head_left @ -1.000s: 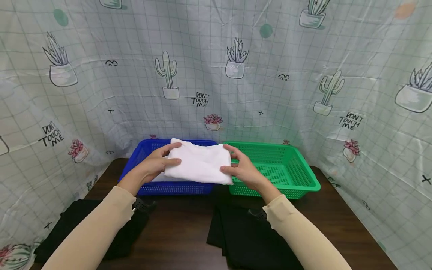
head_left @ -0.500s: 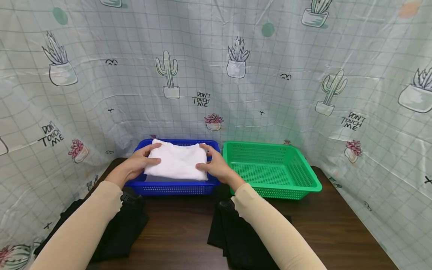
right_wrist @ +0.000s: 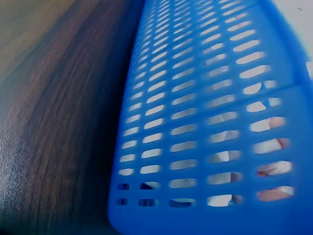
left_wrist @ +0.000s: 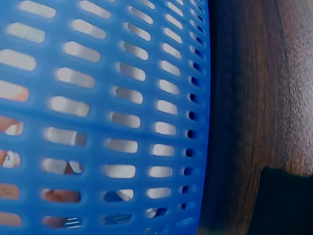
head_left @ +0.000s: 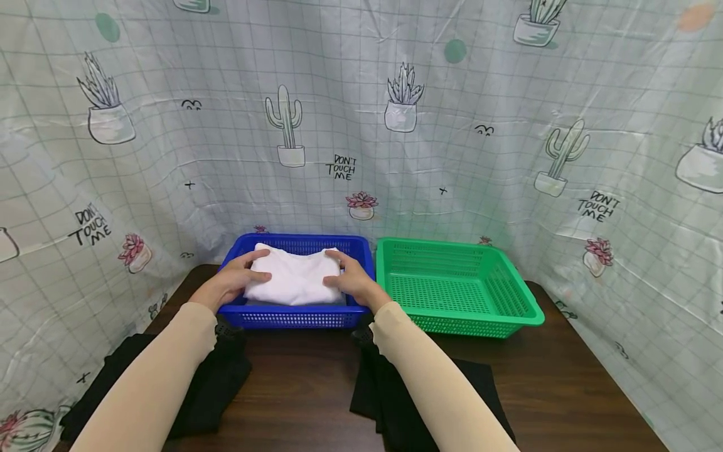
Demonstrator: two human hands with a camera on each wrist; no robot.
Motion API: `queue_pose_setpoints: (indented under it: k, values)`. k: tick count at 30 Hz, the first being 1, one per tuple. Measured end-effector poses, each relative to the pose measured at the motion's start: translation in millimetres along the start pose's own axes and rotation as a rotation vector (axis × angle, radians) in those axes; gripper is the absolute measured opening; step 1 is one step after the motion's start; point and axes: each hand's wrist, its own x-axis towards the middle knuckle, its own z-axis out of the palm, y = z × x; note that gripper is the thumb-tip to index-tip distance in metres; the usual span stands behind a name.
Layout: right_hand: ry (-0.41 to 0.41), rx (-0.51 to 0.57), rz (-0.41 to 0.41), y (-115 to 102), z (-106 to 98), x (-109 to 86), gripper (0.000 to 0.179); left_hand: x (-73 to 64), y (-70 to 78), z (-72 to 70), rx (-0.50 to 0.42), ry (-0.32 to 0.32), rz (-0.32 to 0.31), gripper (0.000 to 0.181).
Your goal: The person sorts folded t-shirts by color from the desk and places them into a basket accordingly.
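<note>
A folded white cloth (head_left: pixel 295 276) lies within the rim of the blue basket (head_left: pixel 296 320), in the head view. My left hand (head_left: pixel 234 276) grips its left end, thumb on the near face and fingers at the back edge. On the other end, my right hand (head_left: pixel 353 277) pinches it the same way. More white fabric shows beneath the cloth, just above the basket's front wall. Both wrist views are filled by the perforated blue wall (left_wrist: pixel 98 112), with white fabric and bits of fingers visible through its slots.
To the right stands a green basket (head_left: pixel 440 292) with a bare slotted floor. Black folded cloth (head_left: pixel 214 389) lies on the dark wooden table (head_left: pixel 305 376) under the left forearm; another black cloth (head_left: pixel 474 383) lies under the right. A patterned curtain (head_left: pixel 316 125) hangs behind.
Both hands have carried the white cloth leftward from between the baskets to over the blue one, then lowered it inside the rim. The green basket and black cloths have stayed put.
</note>
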Motion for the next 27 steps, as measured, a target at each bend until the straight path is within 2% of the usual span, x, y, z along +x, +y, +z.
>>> queue_pose_setpoints:
  k: [13,19,27]
  values:
    - [0.008,-0.092,0.039,2.5,6.6,3.3,0.071,4.0,-5.7,3.3,0.166,0.018,-0.087,0.083]
    - [0.008,-0.252,0.100,7.1,12.4,6.4,0.069,6.7,-11.8,1.9,0.252,-0.003,-0.125,0.083]
    - [-0.069,-0.500,0.178,7.5,13.3,8.5,0.070,13.2,-17.4,1.7,0.345,-0.026,-0.148,0.089]
